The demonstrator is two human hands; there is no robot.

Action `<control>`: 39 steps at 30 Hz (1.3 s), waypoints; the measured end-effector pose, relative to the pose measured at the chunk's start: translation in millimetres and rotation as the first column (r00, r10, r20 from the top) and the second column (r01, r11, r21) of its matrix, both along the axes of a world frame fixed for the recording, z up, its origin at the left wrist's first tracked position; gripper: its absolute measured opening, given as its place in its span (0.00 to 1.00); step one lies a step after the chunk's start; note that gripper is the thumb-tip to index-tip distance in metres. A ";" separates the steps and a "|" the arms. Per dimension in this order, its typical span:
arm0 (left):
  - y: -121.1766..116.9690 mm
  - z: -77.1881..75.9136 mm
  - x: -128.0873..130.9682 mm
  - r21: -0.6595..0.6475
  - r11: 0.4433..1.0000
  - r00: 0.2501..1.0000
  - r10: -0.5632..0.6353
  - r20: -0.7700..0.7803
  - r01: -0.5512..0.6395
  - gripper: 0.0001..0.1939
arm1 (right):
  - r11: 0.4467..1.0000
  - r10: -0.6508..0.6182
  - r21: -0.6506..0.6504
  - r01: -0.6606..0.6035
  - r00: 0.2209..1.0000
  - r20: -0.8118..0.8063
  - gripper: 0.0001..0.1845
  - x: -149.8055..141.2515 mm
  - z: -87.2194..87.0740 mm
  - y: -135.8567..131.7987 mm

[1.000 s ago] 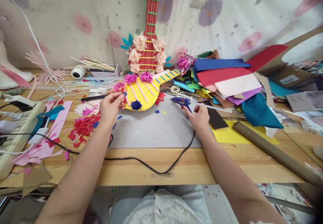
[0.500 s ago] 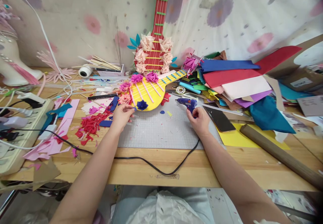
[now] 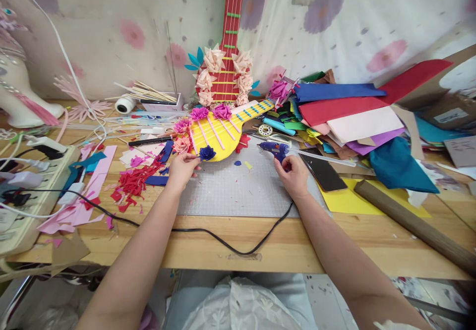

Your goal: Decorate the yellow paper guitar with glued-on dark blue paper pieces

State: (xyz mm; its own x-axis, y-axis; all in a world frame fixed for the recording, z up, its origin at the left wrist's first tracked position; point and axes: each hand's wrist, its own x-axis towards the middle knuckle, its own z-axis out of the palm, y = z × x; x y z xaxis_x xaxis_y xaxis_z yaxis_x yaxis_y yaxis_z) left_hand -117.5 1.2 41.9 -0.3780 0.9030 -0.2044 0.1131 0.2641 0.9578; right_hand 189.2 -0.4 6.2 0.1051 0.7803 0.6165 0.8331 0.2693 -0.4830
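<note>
My left hand point(image 3: 183, 171) is closed in a pinch at the lower left edge of a yellow paper lute point(image 3: 219, 141). Its fingertips press a small blue paper petal beside a dark blue paper flower point(image 3: 207, 153); the fingers mostly hide the petal. Pink and magenta paper flowers point(image 3: 200, 113) line the lute's upper left side, with pink strips and white strings across its body. My right hand point(image 3: 292, 175) is wrapped round the handle of a blue glue gun point(image 3: 273, 148), whose nozzle points left toward the lute. A clear glue stick point(image 3: 323, 157) sticks out behind the gun.
A grey cutting mat point(image 3: 238, 196) lies under my hands, with paper scraps on it. The gun's black cord point(image 3: 223, 245) runs left toward a power strip point(image 3: 48, 196). Behind stands a red paper instrument point(image 3: 225, 79). A phone point(image 3: 323, 171) and stacked coloured paper point(image 3: 342, 106) lie right.
My left fingertips have come close to the blue flower; half a second ago the blue petal showed more plainly at them. The glue gun stays in my right hand, and the view has shifted slightly.
</note>
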 end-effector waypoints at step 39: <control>-1.6 31.1 2.2 0.085 0.993 0.994 0.078 0.082 -0.085 0.12 | 0.983 -0.177 -0.084 0.161 0.952 -0.251 0.17 7.0 1.8 1.6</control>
